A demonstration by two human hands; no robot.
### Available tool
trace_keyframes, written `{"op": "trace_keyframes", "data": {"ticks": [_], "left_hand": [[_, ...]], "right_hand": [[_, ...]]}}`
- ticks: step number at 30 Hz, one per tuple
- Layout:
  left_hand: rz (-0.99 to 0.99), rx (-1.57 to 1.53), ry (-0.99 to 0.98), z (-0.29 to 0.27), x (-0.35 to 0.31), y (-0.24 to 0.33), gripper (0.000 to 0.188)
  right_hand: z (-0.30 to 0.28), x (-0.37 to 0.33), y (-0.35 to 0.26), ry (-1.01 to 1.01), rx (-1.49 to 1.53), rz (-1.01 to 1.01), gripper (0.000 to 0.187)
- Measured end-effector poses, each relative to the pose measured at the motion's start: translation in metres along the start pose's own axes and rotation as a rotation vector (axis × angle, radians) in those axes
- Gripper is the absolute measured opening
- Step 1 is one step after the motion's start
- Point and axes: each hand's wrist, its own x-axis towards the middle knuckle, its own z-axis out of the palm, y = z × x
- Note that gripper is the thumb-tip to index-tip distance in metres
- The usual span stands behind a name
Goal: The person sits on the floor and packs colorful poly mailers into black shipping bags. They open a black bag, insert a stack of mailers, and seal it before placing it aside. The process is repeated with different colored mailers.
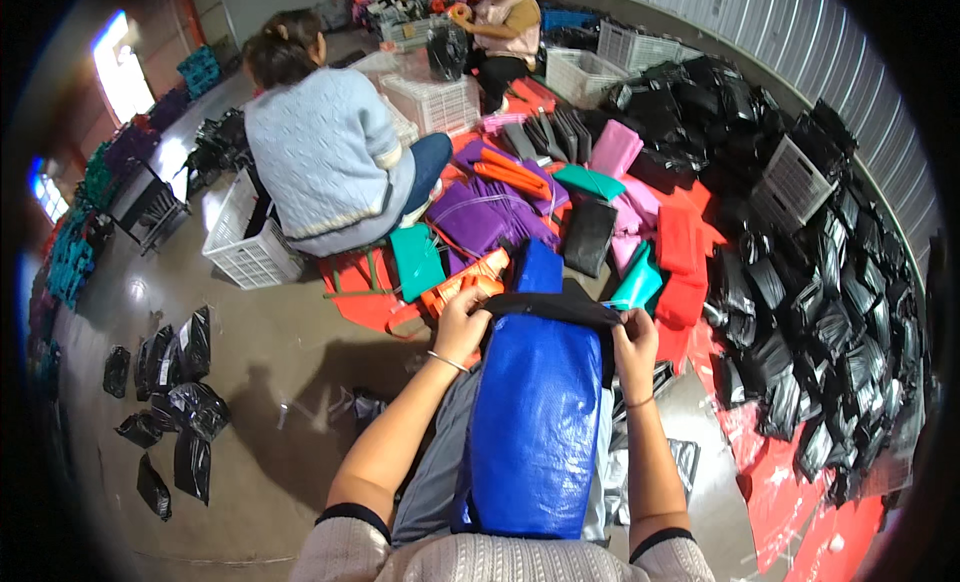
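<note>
A shiny blue folded packet lies lengthwise on my lap, its near end against my sweater. Across its far end stretches the edge of a black plastic bag, and more black shows along the packet's right side. My left hand pinches the bag's left corner. At the opposite corner, my right hand has its fingers closed on the same edge. How far the bag reaches under the packet is hidden. Just beyond my hands lie an orange folded packet and another blue packet.
Purple packets, pink ones and red ones are heaped ahead. Black wrapped parcels pile up at right; several more lie on the floor at left. A co-worker sits ahead left beside a white crate; another person sits farther back.
</note>
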Motion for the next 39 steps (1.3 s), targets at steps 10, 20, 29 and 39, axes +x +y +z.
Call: {"op": "trace_keyframes", "data": {"ticks": [10, 20, 29, 39], "left_hand": [[0.779, 0.460, 0.191, -0.021, -0.072, 0.025, 0.011], [0.235, 0.249, 0.097, -0.001, -0.116, -0.020, 0.020], [0.436, 0.533, 0.202, -0.012, -0.129, -0.054, 0.025], [0.602, 0.636, -0.049, -0.050, -0.235, -0.048, 0.022]], "right_hand": [[-0.023, -0.068, -0.010, 0.042, -0.373, -0.632, 0.022], [-0.026, -0.116, 0.038, 0.001, -0.397, -0.320, 0.021], [-0.027, -0.134, 0.034, 0.015, -0.275, -0.225, 0.009], [-0.066, -0.217, 0.032, -0.107, -0.262, -0.416, 0.014]]}}
